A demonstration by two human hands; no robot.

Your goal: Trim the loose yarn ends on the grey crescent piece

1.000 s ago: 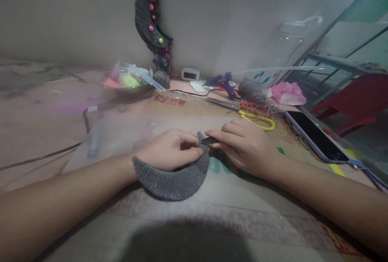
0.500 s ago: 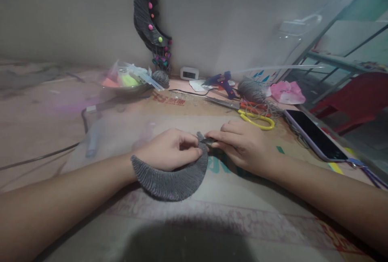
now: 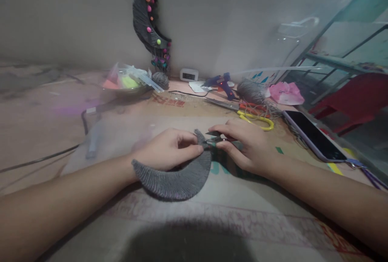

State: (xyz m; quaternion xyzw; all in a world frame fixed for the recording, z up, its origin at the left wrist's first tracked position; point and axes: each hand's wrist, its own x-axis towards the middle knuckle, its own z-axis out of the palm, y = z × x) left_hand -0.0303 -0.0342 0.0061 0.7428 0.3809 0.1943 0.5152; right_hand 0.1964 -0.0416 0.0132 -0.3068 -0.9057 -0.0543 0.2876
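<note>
A crescent (image 3: 178, 183) wrapped in grey yarn lies on the cardboard-covered table in front of me. My left hand (image 3: 171, 149) is closed on its upper right part, with the thumb on top and the other fingers curled at the inner edge. A small pair of dark thread snips (image 3: 214, 138) sits in my right hand (image 3: 242, 143), between thumb and fingers. Its two blades stand apart, and their tips point at the crescent's narrow upper tip. Part of the snips is hidden inside the hand.
Behind my hands lie yellow-and-orange-handled scissors (image 3: 263, 122), a blue glue gun (image 3: 222, 84) and grey yarn (image 3: 251, 90). A phone (image 3: 315, 135) rests at right. A bowl (image 3: 127, 91) of coloured pieces and glue sticks stands back left. A decorated dark crescent (image 3: 141, 19) hangs on the wall.
The snips' blades have opened and show more clearly, and my right thumb and fingers have spread apart. The crescent's upper tip has shifted slightly up and left. My left hand keeps its hold.
</note>
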